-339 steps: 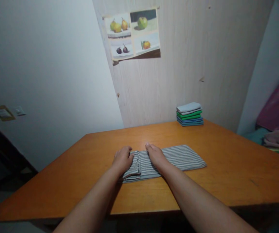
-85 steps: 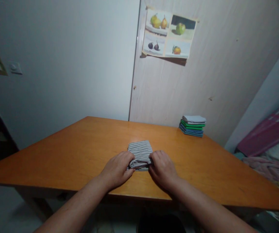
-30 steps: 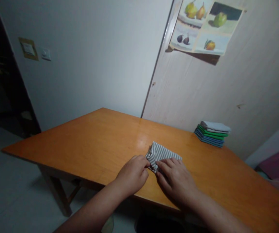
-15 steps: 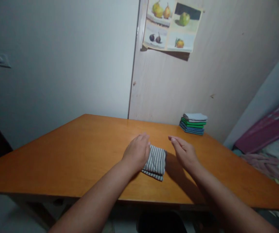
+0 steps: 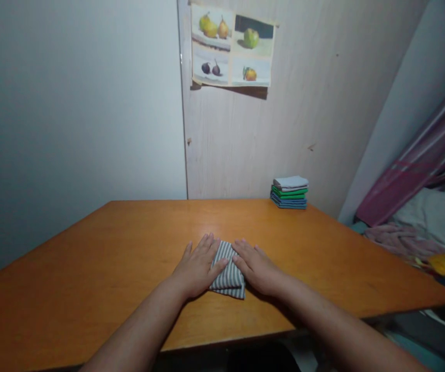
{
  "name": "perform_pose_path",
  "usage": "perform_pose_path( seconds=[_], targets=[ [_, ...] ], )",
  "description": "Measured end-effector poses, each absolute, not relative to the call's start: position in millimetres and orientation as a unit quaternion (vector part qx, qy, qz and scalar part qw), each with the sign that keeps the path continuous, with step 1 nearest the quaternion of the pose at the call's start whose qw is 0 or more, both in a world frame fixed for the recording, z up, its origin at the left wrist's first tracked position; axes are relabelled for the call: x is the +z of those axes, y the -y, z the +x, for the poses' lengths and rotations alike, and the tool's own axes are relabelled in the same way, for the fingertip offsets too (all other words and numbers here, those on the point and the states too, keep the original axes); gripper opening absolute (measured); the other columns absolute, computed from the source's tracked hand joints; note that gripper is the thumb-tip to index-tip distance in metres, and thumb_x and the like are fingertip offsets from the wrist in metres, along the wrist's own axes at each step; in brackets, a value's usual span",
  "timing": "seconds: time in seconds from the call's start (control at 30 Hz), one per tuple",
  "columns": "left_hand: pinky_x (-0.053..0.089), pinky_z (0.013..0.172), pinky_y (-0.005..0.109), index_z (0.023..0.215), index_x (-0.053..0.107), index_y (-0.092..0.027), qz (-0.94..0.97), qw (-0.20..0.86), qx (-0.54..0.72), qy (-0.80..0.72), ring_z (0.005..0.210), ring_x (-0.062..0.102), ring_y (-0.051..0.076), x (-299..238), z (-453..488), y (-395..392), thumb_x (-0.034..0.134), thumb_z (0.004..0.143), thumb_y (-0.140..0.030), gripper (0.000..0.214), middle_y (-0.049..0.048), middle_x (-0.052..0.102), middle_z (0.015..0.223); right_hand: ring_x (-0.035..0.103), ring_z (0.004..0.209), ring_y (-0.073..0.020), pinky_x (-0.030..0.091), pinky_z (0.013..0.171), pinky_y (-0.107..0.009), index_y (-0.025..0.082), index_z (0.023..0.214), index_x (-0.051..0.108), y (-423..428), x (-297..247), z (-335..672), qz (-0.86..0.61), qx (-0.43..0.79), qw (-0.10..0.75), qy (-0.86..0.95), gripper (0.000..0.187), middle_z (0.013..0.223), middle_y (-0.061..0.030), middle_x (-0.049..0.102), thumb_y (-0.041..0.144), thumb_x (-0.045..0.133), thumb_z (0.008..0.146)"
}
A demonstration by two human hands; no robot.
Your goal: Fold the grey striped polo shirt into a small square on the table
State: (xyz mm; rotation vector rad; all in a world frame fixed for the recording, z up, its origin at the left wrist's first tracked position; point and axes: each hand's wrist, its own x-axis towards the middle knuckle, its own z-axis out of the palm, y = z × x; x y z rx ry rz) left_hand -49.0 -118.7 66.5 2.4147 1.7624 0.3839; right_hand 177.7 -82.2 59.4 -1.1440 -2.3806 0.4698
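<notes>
A folded grey-and-white striped cloth (image 5: 228, 277) lies on the wooden table near its front edge. My left hand (image 5: 198, 266) rests flat over its left side, fingers spread and the thumb reaching across the stripes. On the opposite side, my right hand (image 5: 259, 266) lies flat with outstretched fingers, its fingertips and thumb on the cloth's right edge. Both hands cover the sides of the cloth, so only its middle and lower corner show. At that lower right corner an under layer sticks out a little past the top one.
A neat stack of folded cloths (image 5: 290, 193), blue, green and pale grey, stands at the table's back right corner. Behind the orange-brown table (image 5: 102, 258) is a wall with a fruit picture (image 5: 232, 46). To the right are a pink curtain (image 5: 404, 155) and heaped fabrics.
My right hand has come down from beside the cloth onto its right edge, fingers now straightened. My left hand has flattened and spread on the left side. The head view has shifted right.
</notes>
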Motion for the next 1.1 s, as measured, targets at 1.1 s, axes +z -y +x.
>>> perform_pose_path(
  seconds=[1.1],
  targets=[
    [0.008, 0.121, 0.065, 0.161, 0.013, -0.021, 0.803, 0.027, 0.032, -0.594, 0.155, 0.006, 0.032, 77.5, -51.9, 122.4, 0.030, 0.087, -0.082, 0.098, 0.0102, 0.008, 0.167, 0.058, 0.099, -0.0256, 0.037, 0.080, -0.035, 0.024, 0.099, 0.075, 50.2, 74.0, 180.8, -0.538, 0.060, 0.163, 0.825, 0.027, 0.100, -0.0089, 0.069, 0.039, 0.057, 0.086]
  ],
)
